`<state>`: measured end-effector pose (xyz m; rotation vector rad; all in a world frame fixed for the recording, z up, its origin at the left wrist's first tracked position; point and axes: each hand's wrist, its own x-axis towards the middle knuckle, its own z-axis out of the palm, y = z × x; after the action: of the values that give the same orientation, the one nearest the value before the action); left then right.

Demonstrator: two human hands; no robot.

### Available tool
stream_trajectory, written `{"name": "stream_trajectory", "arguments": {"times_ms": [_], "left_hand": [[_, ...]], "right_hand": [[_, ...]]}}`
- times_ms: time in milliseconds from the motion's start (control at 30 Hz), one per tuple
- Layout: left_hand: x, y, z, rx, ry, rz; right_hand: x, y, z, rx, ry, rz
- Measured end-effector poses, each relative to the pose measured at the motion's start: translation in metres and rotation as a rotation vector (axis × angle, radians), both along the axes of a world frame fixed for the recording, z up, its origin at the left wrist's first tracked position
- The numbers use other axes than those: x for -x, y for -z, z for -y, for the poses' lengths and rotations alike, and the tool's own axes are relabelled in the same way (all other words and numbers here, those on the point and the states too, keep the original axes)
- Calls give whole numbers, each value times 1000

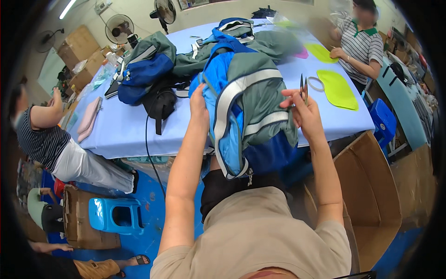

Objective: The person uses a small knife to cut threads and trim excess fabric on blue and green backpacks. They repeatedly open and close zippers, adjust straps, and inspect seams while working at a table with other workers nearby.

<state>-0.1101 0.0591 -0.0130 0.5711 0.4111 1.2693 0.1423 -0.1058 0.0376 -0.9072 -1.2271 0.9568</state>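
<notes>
A green and blue backpack with pale grey webbing bands lies over the table's near edge, its lower end hanging toward my lap. My left hand is closed on its left side, by the light blue panel. In my right hand is a pair of scissors, blades pointing up and away from me. The fingers of that hand are at the backpack's right edge; whether they touch the fabric I cannot tell. A zipper pull dangles from the lower end.
More backpacks are heaped at the table's far left and back. Yellow-green fabric pieces and a tape roll lie to the right. An open carton stands beside me. Co-workers stand left and right; a blue stool is on the floor.
</notes>
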Motion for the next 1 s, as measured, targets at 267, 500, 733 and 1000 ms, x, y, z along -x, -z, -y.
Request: {"name": "stream_trajectory", "arguments": {"times_ms": [267, 500, 733, 1000], "left_hand": [[13, 15, 5, -39, -79, -14], [24, 27, -12, -29, -193, -176], [25, 25, -18, 36, -148, -230], [33, 19, -15, 117, 137, -68]], "right_hand": [[32, 17, -19, 24, -76, 5], [28, 18, -33, -28, 37, 92], [-17, 34, -28, -47, 288, 239], [-114, 106, -87, 22, 750, 998]]}}
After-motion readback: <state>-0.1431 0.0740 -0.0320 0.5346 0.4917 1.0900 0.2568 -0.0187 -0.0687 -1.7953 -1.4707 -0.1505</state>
